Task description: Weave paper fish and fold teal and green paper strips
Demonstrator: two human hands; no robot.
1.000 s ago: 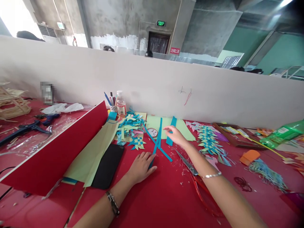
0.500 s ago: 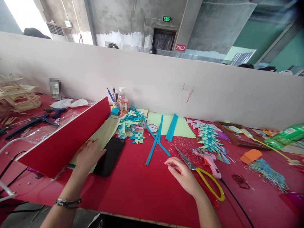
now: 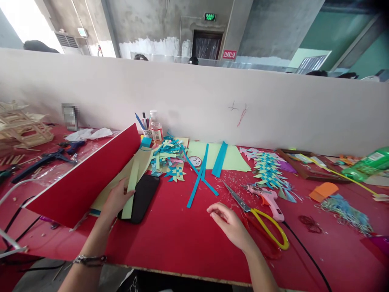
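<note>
The left hand (image 3: 114,199) pinches a pale green paper strip (image 3: 131,190) that runs toward 12 o'clock over the black phone (image 3: 140,198). The right hand (image 3: 231,225) rests loosely open and empty on the red table (image 3: 182,239), with yellow-handled scissors (image 3: 258,215) at its 2 o'clock.

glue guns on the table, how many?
2: a pink glue gun beside the yellow-handled scissors, and a blue glue gun at far left. Clutter may hide others.

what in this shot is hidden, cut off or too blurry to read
- Head view: the light green sheets run under the red board; their left part is hidden.
- The black phone is partly covered by the green strip in the left hand.
- The object by the wall is blurred out.
- The bottle label is too small to read.
- The green bottle is cut by the right edge.
- The right hand rests empty.
</note>
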